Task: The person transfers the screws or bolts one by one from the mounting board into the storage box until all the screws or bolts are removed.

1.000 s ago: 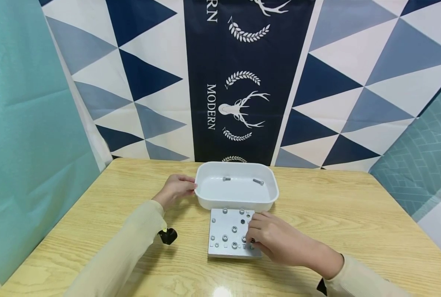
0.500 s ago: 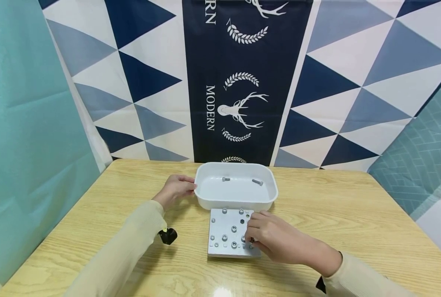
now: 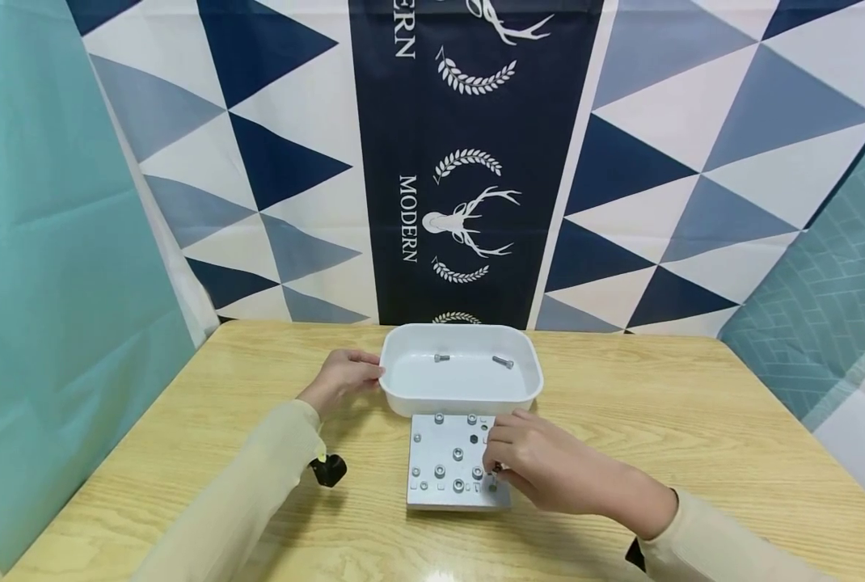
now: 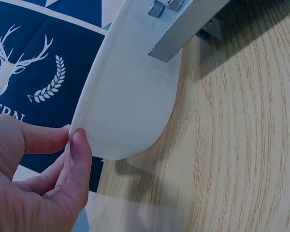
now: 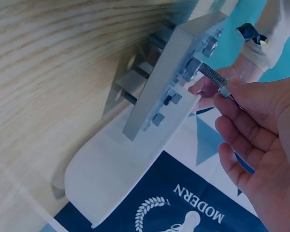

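A shiny grey bolt (image 5: 213, 75) is held by the right hand (image 3: 542, 469), its head pinched between the thumb and a finger. Ridges are seen all along its thin part, and its head is round and smooth. The bolt is held slanted over the right side of a flat metal block (image 3: 432, 453), with its ridged end pointed at the block's top. Whether the block is touched by it cannot be told.

The block is silver and square, with straight edges. Round bolt heads, big and small, are dotted over its top, and dark posts (image 5: 157, 41) are seen under it. Part of its right edge is hidden by the right hand.

Just past the block's far edge, a white tray (image 3: 462, 407) with round corners is set. Its left rim is pinched by the thumb and fingers of the left hand (image 3: 343, 377). Two loose bolts (image 3: 503, 362) are laid well apart inside.

The back edge of the wooden table (image 3: 658, 420) is met by a patterned cloth (image 3: 301, 250), near the tray. To the right of the tray and block, a wide stretch of wood is seen.
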Demonstrator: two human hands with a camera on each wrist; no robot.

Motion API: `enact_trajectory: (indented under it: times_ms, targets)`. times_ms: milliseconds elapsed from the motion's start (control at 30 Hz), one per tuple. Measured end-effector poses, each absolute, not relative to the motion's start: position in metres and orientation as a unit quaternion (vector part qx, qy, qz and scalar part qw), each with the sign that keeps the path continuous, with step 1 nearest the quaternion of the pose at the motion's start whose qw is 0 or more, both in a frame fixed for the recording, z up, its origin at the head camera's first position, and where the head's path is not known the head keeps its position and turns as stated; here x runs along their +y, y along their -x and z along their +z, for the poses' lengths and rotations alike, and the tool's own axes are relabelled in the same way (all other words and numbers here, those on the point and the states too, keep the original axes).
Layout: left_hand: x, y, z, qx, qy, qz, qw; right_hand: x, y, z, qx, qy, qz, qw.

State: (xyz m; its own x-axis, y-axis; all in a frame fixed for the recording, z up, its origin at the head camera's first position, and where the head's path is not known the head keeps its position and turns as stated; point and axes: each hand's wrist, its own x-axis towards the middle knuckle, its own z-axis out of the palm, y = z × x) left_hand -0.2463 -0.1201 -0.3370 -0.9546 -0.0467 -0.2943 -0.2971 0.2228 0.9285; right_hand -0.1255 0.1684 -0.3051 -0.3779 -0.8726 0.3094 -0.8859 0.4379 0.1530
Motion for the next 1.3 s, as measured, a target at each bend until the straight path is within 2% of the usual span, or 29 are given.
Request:
enact_trajectory:
  times_ms: [433,1300]
  targets:
    - [-0.120,0.247,-0.339,0.783,0.110,0.605,0.099,0.168,0.133,-0.296,-0.834,-0.524,0.020,0.170]
    - [-0.121,0.246,-0.337,0.779,0.104,0.610,0.101,0.164,0.169,-0.277,-0.859,-0.498,0.029,0.116]
